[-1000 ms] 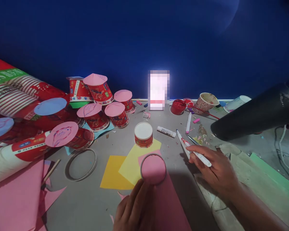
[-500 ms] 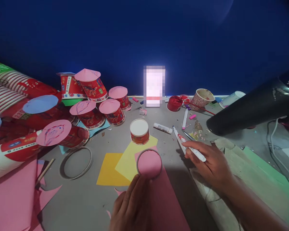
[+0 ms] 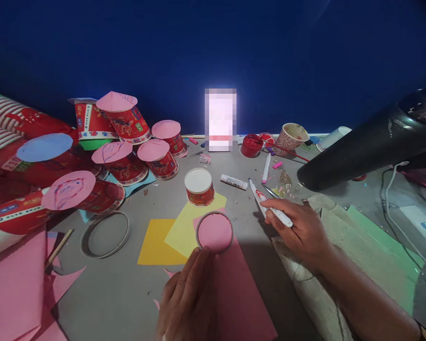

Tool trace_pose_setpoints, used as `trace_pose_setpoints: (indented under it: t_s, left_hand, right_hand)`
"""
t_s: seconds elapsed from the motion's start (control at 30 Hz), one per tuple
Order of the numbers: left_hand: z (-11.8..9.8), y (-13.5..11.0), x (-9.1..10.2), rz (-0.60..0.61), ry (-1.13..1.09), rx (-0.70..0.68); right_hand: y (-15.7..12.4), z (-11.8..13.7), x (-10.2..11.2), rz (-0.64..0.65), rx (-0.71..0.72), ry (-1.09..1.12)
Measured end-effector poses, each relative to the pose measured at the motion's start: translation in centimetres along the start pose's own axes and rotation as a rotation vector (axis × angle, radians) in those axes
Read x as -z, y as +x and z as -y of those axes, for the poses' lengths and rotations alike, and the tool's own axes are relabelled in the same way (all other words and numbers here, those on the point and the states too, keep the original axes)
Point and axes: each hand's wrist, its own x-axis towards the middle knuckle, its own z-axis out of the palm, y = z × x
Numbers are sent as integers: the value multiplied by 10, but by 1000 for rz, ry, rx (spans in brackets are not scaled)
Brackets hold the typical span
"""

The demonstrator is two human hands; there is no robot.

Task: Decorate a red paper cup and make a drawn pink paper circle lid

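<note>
1. Pink paper [image 3: 239, 293] lay on the desk [image 3: 110, 303], right in front of the person, its far end overlapping a pale yellow sheet [image 3: 182, 232].
2. On that far end sat a grey ring [image 3: 232, 233], circling a round patch of the pink.
3. The left hand [image 3: 186, 293] had its fingers stretched out close together, tips at the ring's near edge; its thumb was hidden, so I couldn't tell whether it gripped anything.
4. The right hand [image 3: 301, 232] was closed around a white marker [image 3: 275, 210], held to the right of the ring and well apart from it.
5. Beyond the ring, a short red cup [image 3: 200, 195] stood on the yellow sheet, white top up, with a glue stick [image 3: 234, 182] to its right.
6. An orange-yellow sheet [image 3: 156, 244] lay partly under the pale one; left of that rested a second ring [image 3: 83, 239].
7. Farther left clustered red cups [image 3: 126, 127] with paper tops, mostly pink.
</note>
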Motion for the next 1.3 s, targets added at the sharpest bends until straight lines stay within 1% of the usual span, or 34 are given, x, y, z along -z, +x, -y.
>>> trace_pose_setpoints:
  t_s: [0.1, 0.27, 0.6, 0.73, 0.87, 1.03, 1.17, 1.3]
  left_hand:
    - [0, 3, 4, 13, -5, -10]
    - [1, 6, 11, 69, -11, -27]
    - [2, 2, 10, 92, 19, -42]
    - [0, 2, 9, 32, -2, -20]
    - [-1, 1, 9, 21, -15, 9]
    - [2, 1, 10, 3, -57, -34]
    - [0, 6, 17, -24, -87, -46]
    - [-8, 16, 24, -79, -103, -40]
  right_hand:
    - [-1, -1, 0, -1, -8, -4]
    - [-1, -1, 0, 6, -24, 9]
    - [-2, -1, 0, 5, -42, 13]
    - [-2, -1, 1, 8, -31, -6]
    - [1, 3, 3, -6, 3, 0]
    - [3, 5, 4, -101, 63, -2]
    - [4, 2, 3, -167, 81, 5]
    - [4, 1, 1, -164, 58, 56]
